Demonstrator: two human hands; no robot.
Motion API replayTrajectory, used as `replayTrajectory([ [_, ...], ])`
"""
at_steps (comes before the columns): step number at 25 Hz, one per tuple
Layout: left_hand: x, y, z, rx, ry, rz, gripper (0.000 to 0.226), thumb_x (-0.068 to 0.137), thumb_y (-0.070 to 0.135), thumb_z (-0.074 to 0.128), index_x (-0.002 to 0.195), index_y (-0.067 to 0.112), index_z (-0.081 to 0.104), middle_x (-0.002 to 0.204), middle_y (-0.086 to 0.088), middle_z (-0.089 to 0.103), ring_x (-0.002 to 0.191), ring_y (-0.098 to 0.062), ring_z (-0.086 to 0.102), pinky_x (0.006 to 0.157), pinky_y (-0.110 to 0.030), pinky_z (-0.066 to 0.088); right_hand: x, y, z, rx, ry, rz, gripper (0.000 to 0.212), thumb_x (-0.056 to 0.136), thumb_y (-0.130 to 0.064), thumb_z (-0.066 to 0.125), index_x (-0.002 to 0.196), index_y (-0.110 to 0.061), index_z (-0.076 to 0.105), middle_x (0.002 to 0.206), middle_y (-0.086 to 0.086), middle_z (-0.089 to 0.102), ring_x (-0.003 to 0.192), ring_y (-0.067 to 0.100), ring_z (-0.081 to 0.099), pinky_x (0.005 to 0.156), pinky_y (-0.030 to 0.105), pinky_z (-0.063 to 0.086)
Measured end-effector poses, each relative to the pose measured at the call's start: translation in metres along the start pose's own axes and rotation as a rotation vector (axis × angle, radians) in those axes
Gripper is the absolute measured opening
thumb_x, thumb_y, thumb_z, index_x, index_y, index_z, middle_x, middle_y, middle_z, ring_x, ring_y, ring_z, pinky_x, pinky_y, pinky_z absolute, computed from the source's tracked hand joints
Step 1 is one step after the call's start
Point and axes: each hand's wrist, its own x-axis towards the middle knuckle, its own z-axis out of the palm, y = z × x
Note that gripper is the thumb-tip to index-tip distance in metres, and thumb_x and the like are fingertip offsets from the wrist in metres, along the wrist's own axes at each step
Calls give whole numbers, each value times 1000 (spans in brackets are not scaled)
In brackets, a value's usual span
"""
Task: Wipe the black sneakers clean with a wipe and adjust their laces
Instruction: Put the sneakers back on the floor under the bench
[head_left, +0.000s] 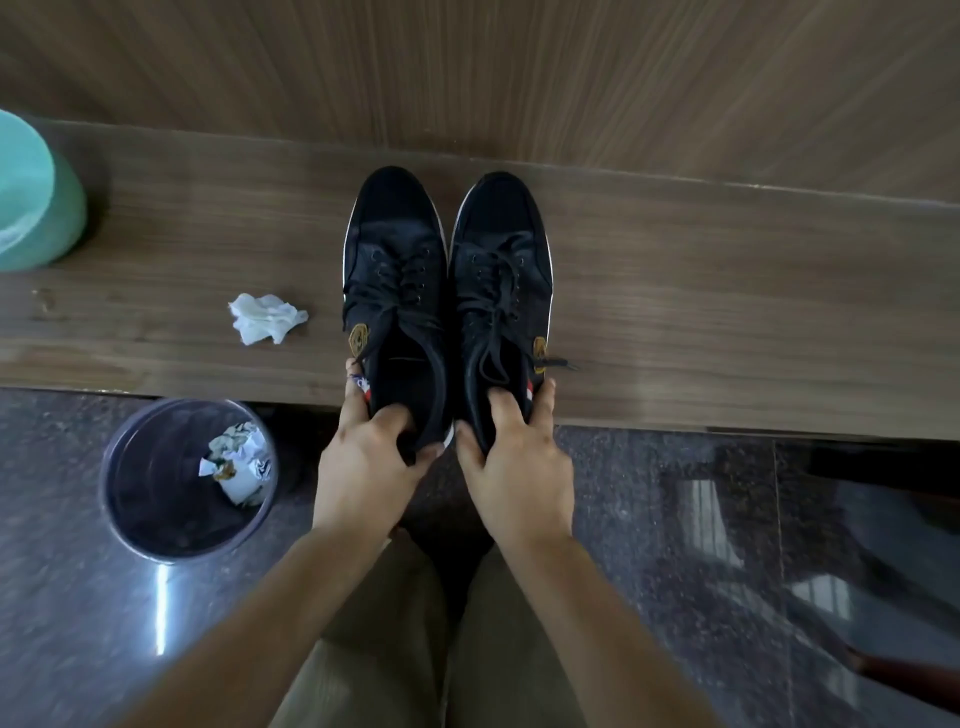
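Dim, soft light; floor (156, 597) glare streak; blurred, bowed edges.

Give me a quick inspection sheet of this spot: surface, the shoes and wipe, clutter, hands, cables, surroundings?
Surface: wooden bench, a wood-panelled wall behind it.
Job's things: left sneaker and right sneaker side by side, toes to the wall; a lace end trails off the right one. Crumpled wipe lies left of them.
Clutter: teal container at the far left.
Hands: left hand and right hand each grip a heel.
Cables: nothing seen.
Surroundings: bin holding crumpled paper, on a polished stone floor.
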Motion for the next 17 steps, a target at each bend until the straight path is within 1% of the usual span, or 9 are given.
replayTrajectory([
  [2,1,0,1,-26,-6,13,28,72,31,76,79,12,58,139,-22,36,93,-39,57,67,-31,43,-3,1,-2,20,0,-15,32,95,-50,43,111,-23,53,158,19,5,102,34,63,78,34,48],
  [4,-6,-1,0,-24,-1,21,26,72,28,76,74,11,57,140,-22,34,95,-39,57,67,-29,41,-13,4,-2,27,-12,-27,28,95,-45,46,103,-21,57,159,16,2,103,30,63,80,32,47],
  [6,-29,-6,1,-22,2,24,28,71,25,78,67,12,53,138,-23,38,94,-38,58,64,-27,36,-39,10,3,32,-76,-24,25,95,-42,47,104,-21,57,160,13,1,106,28,62,81,31,46],
  [8,-70,-13,2,-36,-8,33,33,67,23,80,62,15,49,133,-21,44,90,-36,60,61,-26,35,-75,18,9,19,-92,-49,24,94,-42,48,100,-21,58,159,14,4,100,30,64,75,31,46],
  [10,-119,-17,2,-28,-45,-15,35,66,22,81,61,17,46,131,-18,48,86,-36,60,58,-27,36,-113,26,13,8,-108,-45,22,93,-41,49,94,-22,58,158,17,10,87,30,67,64,29,46],
  [12,-163,-23,6,-20,-115,-101,37,66,26,80,61,20,43,130,-11,48,84,-30,61,55,-27,40,-155,33,19,-5,-229,-12,17,93,-40,49,97,-26,58,159,16,9,86,24,68,65,25,48],
  [15,-211,-31,8,-47,-208,-151,30,59,26,84,60,20,55,134,-6,49,91,-28,65,57,-22,42,-197,39,24,56,-239,10,13,81,-43,53,89,-37,62,147,21,38,64,11,69,47,13,44],
  [16,-222,-34,8,-50,-222,-107,32,53,20,88,59,20,56,134,-11,51,93,-30,67,56,-18,40,-208,41,27,48,-224,-10,18,82,-46,49,91,-40,63,149,19,36,61,8,68,45,10,39],
  [17,-231,-38,7,-48,-223,-73,37,48,16,91,59,21,56,134,-16,52,94,-33,68,56,-15,37,-217,42,31,35,-273,27,22,85,-48,46,99,-42,62,155,14,23,67,6,68,48,8,36],
])
